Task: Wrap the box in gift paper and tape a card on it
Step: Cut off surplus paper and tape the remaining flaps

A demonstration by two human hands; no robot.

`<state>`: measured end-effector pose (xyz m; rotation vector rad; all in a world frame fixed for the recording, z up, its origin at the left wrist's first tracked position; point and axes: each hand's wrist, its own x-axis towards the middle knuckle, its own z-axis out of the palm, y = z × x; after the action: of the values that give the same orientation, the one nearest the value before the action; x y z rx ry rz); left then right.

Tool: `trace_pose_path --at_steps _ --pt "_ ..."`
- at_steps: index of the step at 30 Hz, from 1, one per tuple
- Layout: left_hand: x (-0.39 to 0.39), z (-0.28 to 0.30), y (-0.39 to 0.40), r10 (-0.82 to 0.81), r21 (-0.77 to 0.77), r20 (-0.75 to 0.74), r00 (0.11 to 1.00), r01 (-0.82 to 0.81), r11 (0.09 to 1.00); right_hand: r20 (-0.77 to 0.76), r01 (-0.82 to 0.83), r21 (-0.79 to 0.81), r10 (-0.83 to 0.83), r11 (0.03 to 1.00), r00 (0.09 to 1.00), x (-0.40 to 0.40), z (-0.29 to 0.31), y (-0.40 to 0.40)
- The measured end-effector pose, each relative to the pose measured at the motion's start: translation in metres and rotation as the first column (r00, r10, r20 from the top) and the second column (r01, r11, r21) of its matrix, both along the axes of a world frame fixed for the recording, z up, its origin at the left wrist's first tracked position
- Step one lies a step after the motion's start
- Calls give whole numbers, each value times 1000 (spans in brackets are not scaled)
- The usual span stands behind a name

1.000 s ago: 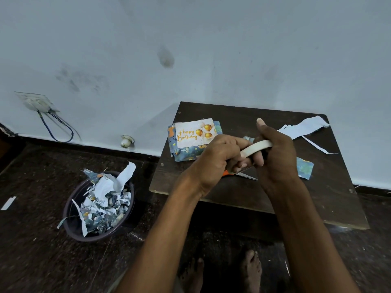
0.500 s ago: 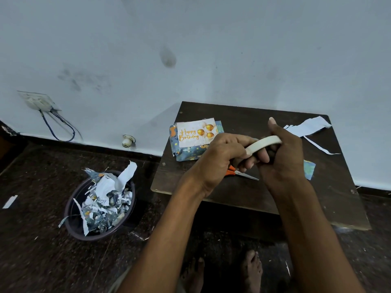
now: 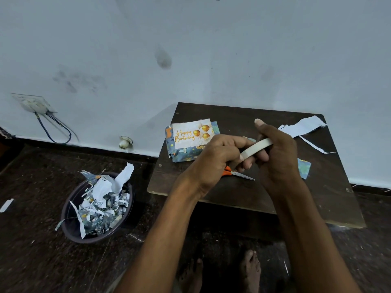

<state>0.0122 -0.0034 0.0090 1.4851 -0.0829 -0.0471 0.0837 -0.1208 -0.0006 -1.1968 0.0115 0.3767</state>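
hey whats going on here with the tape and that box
A person is gift-wrapping at a small dark table. Both hands, left hand and right hand, hold a roll of white tape above the table, apparently picking at its end. The wrapped box sits at the far left corner with a Happy Birthday card lying on top. Orange-handled scissors lie below the hands, and a bin of paper scraps stands on the floor.

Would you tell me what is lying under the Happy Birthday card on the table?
The card lies on the wrapped box, whose blue patterned paper shows along its left, right and near edges. The box top beneath the card is covered.
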Motion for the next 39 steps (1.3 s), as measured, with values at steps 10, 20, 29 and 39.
trace_pose_path --at_steps 10,20,29,39 --pt "1 -3 -1 23 -49 -3 1000 -23 999 65 41 -116 -33 992 997 -1 -1 4" --pt "0 -2 -1 -79 -109 32 996 82 991 -129 -39 77 49 996 990 4 3 -3" --pt "-1 -4 3 -73 -89 47 996 77 993 -233 -38 156 75 987 970 0 12 -4" --pt "-3 -1 1 210 56 0 978 -209 976 510 4 -97 47 995 859 3 -6 -9"
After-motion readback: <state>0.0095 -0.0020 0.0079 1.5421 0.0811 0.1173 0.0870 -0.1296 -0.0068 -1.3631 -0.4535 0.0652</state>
